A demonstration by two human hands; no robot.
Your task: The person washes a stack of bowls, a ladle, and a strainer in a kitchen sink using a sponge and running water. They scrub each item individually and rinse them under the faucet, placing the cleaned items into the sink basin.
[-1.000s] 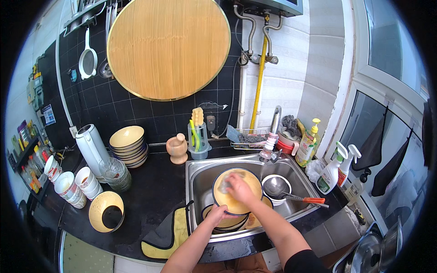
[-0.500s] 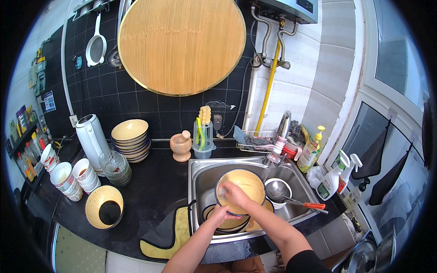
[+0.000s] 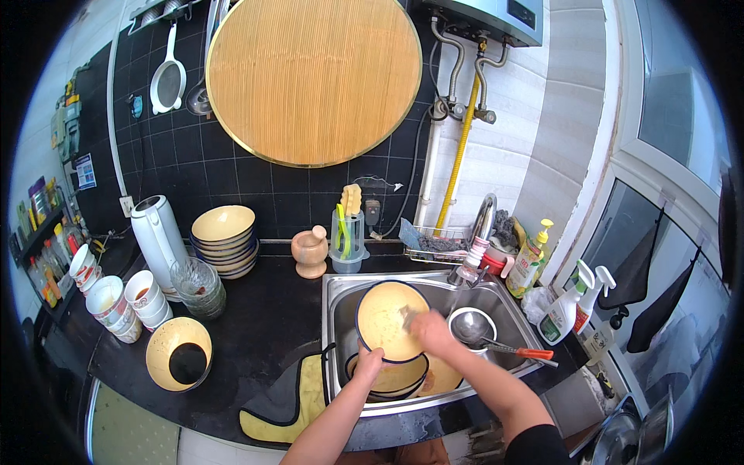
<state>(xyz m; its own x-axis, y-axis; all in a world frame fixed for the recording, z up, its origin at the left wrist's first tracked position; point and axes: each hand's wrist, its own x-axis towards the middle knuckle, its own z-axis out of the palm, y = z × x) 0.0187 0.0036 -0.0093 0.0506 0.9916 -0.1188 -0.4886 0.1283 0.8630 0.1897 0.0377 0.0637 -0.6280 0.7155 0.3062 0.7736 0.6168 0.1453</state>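
Over the sink point(image 3: 337, 291), my left hand point(image 3: 370, 366) grips the lower rim of a yellow bowl point(image 3: 386, 314) with a dark edge. The bowl is tilted so its inside faces me. My right hand point(image 3: 434, 333) is closed on a small greyish scrubber point(image 3: 408, 316), which sits against the right part of the bowl's inside. Below the held bowl, more yellow bowls point(image 3: 399, 378) lie in the sink, partly hidden by it. To the right, a metal ladle point(image 3: 470, 327) with an orange-ended handle rests in a white bowl point(image 3: 488, 314).
The tap point(image 3: 485, 221) rises behind the sink, near a wire rack point(image 3: 438, 242), a dish-soap bottle point(image 3: 529, 263) and spray bottles point(image 3: 562, 314). On the left counter stand stacked bowls point(image 3: 225, 240), glass bowls point(image 3: 198, 288), a kettle point(image 3: 159, 236) and a bowl point(image 3: 167, 341). A yellow-grey cloth point(image 3: 310, 387) lies beside the sink.
My right hand with the scrubber has moved from the left part of the bowl's inside to its right side. The bowl has shifted slightly left and turned more toward me.
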